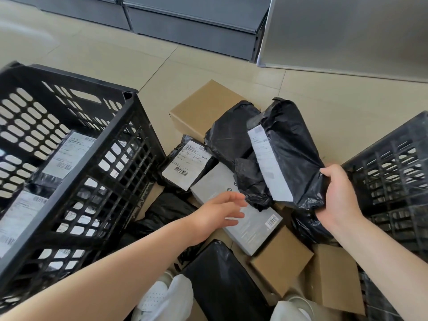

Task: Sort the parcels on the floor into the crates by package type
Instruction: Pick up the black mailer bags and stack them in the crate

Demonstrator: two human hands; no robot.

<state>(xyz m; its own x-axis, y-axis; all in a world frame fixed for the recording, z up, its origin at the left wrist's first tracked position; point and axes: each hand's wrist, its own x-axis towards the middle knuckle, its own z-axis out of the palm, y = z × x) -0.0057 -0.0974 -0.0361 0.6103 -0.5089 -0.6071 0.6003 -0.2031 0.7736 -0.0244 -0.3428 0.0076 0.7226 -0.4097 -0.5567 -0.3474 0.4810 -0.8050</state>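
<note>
black poly parcel (291, 144) lifted, tilted, white label (268, 163) showing.

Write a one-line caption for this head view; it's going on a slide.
Right hand holds a black poly bag over mixed parcels; left hand reaches out, open.

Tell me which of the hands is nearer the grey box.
Left. The left hand hovers open right over the grey box, overlapping it in view. The right hand is off to the box's right, gripping a black bag held above the pile.
</note>
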